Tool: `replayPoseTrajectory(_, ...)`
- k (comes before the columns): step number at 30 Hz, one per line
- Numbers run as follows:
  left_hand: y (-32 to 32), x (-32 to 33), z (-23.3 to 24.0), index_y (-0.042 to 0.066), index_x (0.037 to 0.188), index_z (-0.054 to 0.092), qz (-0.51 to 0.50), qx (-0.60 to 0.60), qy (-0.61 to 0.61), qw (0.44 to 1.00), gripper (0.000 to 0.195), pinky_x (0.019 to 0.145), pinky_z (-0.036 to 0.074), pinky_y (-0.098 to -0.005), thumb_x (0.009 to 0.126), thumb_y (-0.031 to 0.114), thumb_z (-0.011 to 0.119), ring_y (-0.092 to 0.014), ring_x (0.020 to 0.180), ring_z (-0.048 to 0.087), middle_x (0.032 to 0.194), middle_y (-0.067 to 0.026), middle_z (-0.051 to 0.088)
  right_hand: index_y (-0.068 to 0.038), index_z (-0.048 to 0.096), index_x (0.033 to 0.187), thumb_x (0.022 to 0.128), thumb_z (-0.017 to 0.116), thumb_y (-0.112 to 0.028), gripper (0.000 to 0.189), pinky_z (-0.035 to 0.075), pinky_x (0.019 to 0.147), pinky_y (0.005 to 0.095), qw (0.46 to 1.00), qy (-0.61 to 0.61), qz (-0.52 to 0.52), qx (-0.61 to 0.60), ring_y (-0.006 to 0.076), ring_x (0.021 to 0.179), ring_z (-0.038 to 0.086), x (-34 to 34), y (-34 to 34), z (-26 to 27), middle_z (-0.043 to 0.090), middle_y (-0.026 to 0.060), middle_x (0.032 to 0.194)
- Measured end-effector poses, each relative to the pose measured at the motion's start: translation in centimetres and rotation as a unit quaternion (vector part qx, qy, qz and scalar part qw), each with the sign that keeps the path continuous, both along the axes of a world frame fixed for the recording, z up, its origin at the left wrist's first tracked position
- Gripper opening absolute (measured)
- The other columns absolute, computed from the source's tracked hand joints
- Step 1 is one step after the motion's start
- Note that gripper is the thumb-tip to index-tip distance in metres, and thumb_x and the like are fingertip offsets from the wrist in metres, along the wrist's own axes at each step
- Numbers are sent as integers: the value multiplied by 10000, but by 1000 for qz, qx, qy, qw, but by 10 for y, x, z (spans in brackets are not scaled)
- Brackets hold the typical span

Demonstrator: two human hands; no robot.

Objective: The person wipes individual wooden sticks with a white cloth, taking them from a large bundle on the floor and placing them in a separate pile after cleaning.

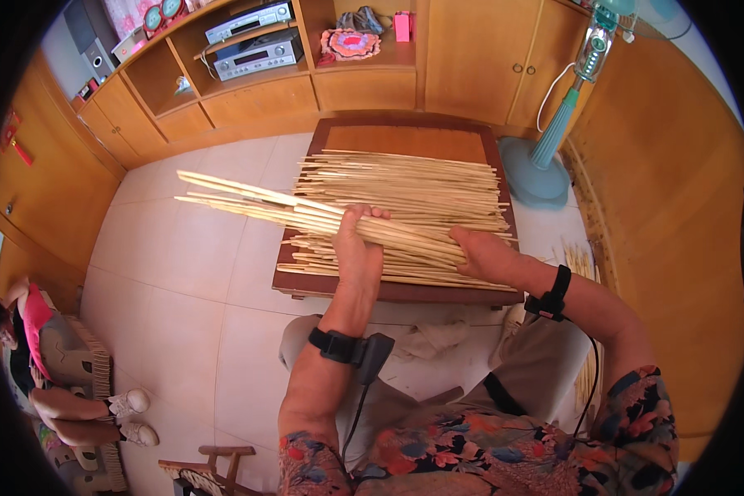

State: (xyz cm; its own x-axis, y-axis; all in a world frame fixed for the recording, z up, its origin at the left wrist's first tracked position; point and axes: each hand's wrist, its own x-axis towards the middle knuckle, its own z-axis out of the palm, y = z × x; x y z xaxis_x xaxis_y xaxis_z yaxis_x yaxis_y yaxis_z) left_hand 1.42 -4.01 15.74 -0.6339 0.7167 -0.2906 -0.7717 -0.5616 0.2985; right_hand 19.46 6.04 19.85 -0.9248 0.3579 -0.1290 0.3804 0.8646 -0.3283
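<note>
A bundle of thin pale sticks [273, 208] is held in both my hands above a low wooden table. My left hand [356, 235] grips the bundle near its middle, fingers wrapped round it. At the bundle's right end, my right hand [487, 254] closes on the sticks. The left ends fan apart over the tiled floor. Beneath, many more pale sticks [403, 180] lie side by side across the low table [409, 139]. Parts of this layer are hidden by my hands and the bundle.
A standing fan [536, 173] is right of the table, near more sticks [580, 260] on the floor. A pale cloth [431, 341] lies below the table. A wooden stool [223, 465] stands lower left. Another person [68, 397] sits at far left. A wooden cabinet [366, 90] lines the back.
</note>
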Motion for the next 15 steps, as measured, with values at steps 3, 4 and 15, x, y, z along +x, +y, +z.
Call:
replayPoseTrajectory(3,1,-8,-4,44,790,436,2,36,29,999,87,689,450,-350,757,13,510,-188,682,492,678,-61,456,-12,413,1069,662,627,-94,467,436,730,380,993,-79,-53,-73,344,854,543,-10,0,-8,554,223,898)
replayPoseTrajectory(4,1,-13,-4,46,792,434,1,38,36,999,90,684,448,-347,757,9,509,-190,680,493,676,-61,458,-14,408,1079,665,631,-137,486,435,722,391,993,-60,-39,-89,357,840,539,-14,0,-11,557,215,884)
replayPoseTrajectory(15,4,-22,-6,3,919,449,5,-34,34,999,161,732,442,-338,826,109,527,-210,781,532,747,-83,528,-20,420,1028,674,601,-155,420,440,660,391,985,-23,3,-168,358,759,553,-80,6,-26,560,219,791)
